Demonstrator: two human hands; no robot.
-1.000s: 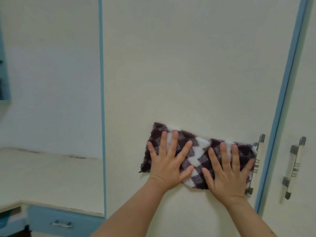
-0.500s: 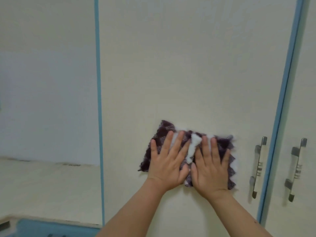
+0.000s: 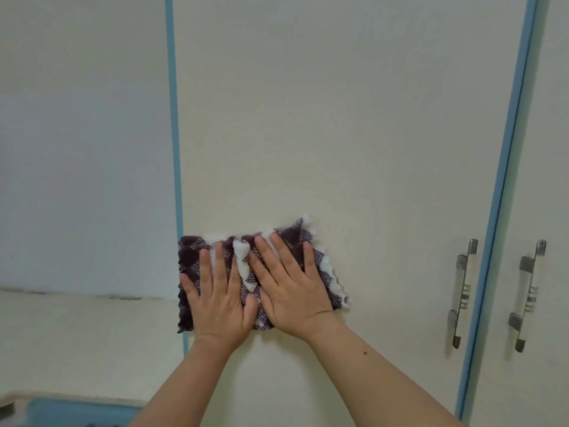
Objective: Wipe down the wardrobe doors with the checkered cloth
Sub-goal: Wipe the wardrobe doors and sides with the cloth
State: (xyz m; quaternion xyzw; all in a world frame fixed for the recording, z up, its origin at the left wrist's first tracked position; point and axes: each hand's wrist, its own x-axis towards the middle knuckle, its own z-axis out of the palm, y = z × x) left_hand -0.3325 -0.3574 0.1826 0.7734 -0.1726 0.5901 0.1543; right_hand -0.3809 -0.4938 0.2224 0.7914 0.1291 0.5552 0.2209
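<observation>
Since a second ago the purple-and-white checkered cloth (image 3: 320,272) has slid left off the metal door handle (image 3: 462,292) to the cream wardrobe door's (image 3: 338,118) blue left edge. Left hand (image 3: 220,298) and right hand (image 3: 291,286) lie flat and spread on it, thumbs nearly touching. I'd press evenly and smooth that bunched middle ridge so it wipes fully.

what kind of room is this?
Probably a bedroom or other home room with a built-in wardrobe: tall cream wardrobe doors with blue edging, paired metal handles, and a cream countertop at the left.
</observation>
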